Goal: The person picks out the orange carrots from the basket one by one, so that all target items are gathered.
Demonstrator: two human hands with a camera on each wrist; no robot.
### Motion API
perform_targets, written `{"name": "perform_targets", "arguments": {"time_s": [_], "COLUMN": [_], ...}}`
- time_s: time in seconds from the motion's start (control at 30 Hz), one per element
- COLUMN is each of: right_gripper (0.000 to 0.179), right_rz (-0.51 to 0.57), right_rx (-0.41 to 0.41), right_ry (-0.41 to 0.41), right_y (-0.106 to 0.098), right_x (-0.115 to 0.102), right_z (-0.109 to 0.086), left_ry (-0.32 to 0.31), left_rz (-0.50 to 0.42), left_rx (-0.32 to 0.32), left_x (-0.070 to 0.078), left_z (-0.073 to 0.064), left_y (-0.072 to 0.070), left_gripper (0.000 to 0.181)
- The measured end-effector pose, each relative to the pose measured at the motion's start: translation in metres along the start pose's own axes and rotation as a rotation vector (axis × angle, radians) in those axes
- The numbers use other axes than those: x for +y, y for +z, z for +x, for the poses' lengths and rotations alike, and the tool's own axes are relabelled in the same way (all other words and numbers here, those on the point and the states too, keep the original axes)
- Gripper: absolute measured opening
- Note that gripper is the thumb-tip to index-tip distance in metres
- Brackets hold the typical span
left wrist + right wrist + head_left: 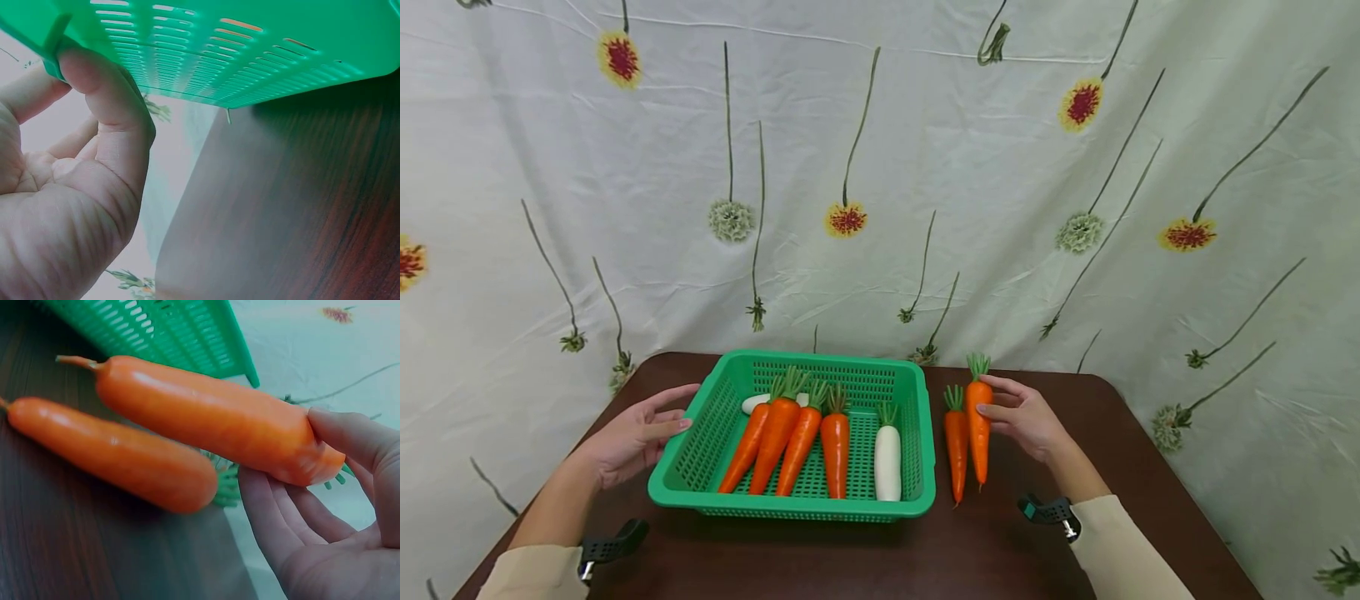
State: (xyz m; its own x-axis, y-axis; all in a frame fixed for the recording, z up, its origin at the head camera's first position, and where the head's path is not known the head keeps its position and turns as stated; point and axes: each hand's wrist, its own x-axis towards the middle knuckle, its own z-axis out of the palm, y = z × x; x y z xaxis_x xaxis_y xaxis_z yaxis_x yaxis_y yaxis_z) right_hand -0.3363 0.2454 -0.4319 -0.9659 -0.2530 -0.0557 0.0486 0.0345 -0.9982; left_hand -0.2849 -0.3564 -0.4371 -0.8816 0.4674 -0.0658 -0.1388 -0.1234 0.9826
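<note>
My right hand (1018, 412) holds a carrot (206, 415) near its leafy end, thumb on one side and fingers on the other. The carrot is raised a little, its thin root tip pointing toward me. Beside it a second carrot (956, 446) lies on the table, right of the green basket (928, 433). At the basket's left side, my left hand (636, 437) pinches the rim (53, 47) between thumb and fingers. Inside the basket, several carrots (775, 433) lie side by side, with a white radish (887, 462) to their right. Another white piece (756, 403) is partly hidden behind the carrots.
The basket stands on a dark brown wooden table (760, 558). A white cloth (820, 283) printed with flowers hangs behind the table and along its sides. Each wrist wears a black strap (1048, 510).
</note>
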Motion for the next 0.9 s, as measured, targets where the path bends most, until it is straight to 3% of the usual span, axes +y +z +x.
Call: {"name": "perform_targets", "arguments": {"time_s": [0.3,0.9], "right_gripper": [0.062,0.063], "right_rz": [-0.035,-0.079], "right_rx": [0.005,-0.001], "right_ry": [0.026,0.125], "right_y": [-0.012,-0.024], "right_x": [0.016,0.033], "right_z": [0.001,0.006], "left_ry": [-0.009,0.011], "left_rz": [0.018,-0.003], "left_rx": [0.014,-0.017], "left_x": [0.001,0.002], "left_z": [0.000,-0.001], "left_y": [0.002,0.001], "left_gripper": [0.059,0.057]}}
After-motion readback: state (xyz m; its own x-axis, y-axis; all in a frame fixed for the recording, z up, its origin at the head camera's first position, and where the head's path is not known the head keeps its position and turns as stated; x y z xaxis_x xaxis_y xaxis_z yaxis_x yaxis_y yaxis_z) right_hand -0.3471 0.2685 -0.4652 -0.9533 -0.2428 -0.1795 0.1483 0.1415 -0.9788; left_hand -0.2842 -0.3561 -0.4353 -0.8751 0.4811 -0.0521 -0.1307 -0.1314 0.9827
